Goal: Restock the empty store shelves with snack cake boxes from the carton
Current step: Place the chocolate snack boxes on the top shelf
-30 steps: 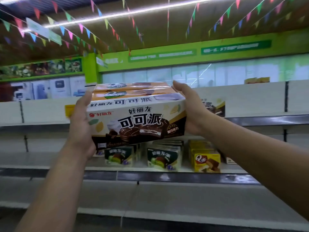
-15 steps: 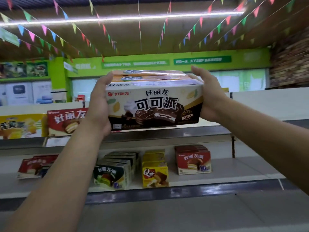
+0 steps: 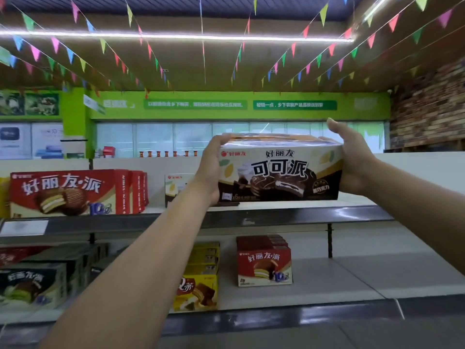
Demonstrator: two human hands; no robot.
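Snack cake boxes (image 3: 279,172), gripped as one stack with left hand (image 3: 214,167) and right hand (image 3: 352,162) curled round its ends, sit low over the top shelf (image 3: 359,199), so lower them level, right of the matching box (image 3: 176,190).

I see a long light strip (image 3: 176,37) across the ceiling, coloured pennant strings (image 3: 54,44) below it, a green back wall (image 3: 75,114), a brick wall (image 3: 427,114) right, pale shelves (image 3: 352,275) in front.
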